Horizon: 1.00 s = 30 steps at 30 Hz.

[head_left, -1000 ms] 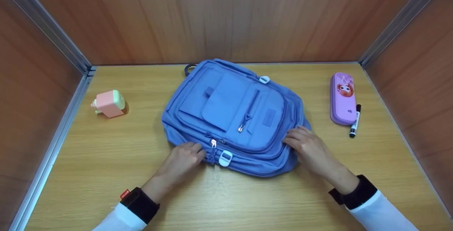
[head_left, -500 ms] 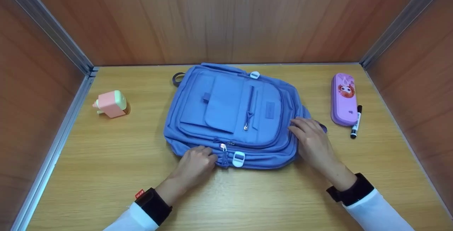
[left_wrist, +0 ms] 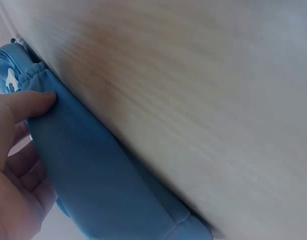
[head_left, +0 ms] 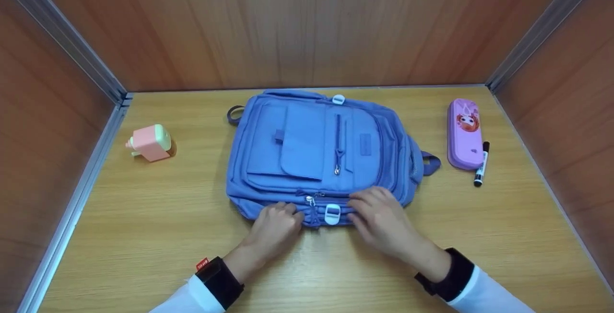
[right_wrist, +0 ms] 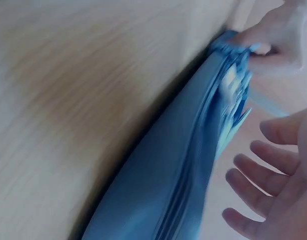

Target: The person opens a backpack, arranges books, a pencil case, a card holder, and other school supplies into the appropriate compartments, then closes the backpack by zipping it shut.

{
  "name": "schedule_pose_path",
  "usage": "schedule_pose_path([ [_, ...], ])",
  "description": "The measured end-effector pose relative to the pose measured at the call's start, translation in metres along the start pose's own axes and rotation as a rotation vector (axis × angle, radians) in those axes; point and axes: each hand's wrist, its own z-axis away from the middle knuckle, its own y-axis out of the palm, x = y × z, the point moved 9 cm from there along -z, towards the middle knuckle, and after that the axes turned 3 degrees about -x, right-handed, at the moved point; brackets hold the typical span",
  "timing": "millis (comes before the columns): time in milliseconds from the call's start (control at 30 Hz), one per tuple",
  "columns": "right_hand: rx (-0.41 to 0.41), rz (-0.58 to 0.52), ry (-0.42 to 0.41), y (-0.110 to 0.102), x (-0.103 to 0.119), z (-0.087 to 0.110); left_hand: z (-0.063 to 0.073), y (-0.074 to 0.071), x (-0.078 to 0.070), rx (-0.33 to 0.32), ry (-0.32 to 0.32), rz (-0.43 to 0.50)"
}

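A blue backpack lies on the table, its front pockets facing up and its top loop to the right. My left hand pinches the side pocket at the near edge; in the left wrist view the thumb presses on the cloth, with the other fingers behind it. Close to the white buckle and the zipper pull is my right hand. The right wrist view shows that right hand with spread fingers, holding nothing and apart from the cloth.
A pink and pale green pencil sharpener-like object stands at the left. On the right lie a purple pencil case and a black-and-white marker. Wooden panels wall the table at the back and sides.
The backpack has turned counterclockwise until nearly level, baring its top loop on the right. My left hand moved right with it. My right hand left the backpack's right end and came left along the near edge.
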Motion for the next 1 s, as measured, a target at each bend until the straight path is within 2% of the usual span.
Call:
schedule_pose_path([
  [100,0.034,-0.015,-0.004,0.011,0.014,-0.009,-0.001,0.001,-0.003,0.009,-0.006,-0.018],
  [267,0.048,0.022,-0.008,0.027,0.030,-0.020,-0.004,0.003,-0.010,0.021,0.001,-0.045],
  [533,0.049,0.158,0.107,0.050,0.029,-0.024,-0.008,0.004,-0.017,0.012,0.030,-0.098],
  [767,0.056,0.034,0.238,0.052,0.022,-0.027,-0.007,0.002,-0.015,0.003,0.013,-0.065],
  [1000,-0.003,-0.071,0.247,0.039,0.021,-0.024,-0.005,0.002,-0.014,0.032,-0.009,-0.045],
])
